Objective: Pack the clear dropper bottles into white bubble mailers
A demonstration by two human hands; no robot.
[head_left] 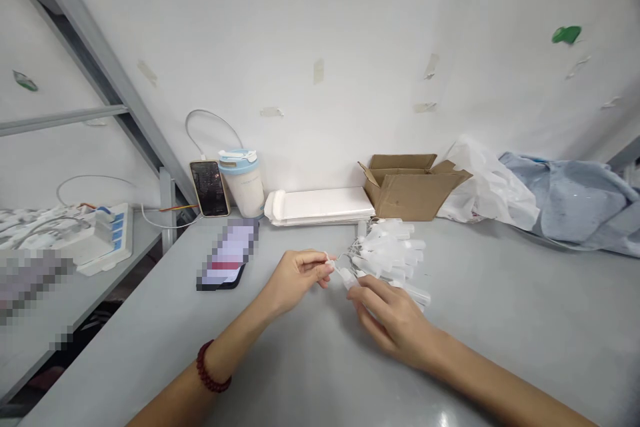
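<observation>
My left hand (303,275) is closed in a pinch on a thin white cord (329,259), thumb against forefinger. Close by on the right, my right hand (387,310) grips a small translucent white plastic piece (349,277) between thumb and fingers; its exact kind is hard to make out. The cord seems to run towards that piece. Just beyond my right hand lies a pile of similar translucent white tube-like pieces (387,247), with thin strings gathered on its left side. A dark red bead bracelet (213,367) circles my left wrist.
Behind the pile stand an open cardboard box (413,197) and a stack of flat white packs (325,205). Leftward are a lidded cup (245,187), an upright phone (209,188) and a flat phone (230,257). A white plastic bag (493,187) and bluish cloth (565,203) lie right.
</observation>
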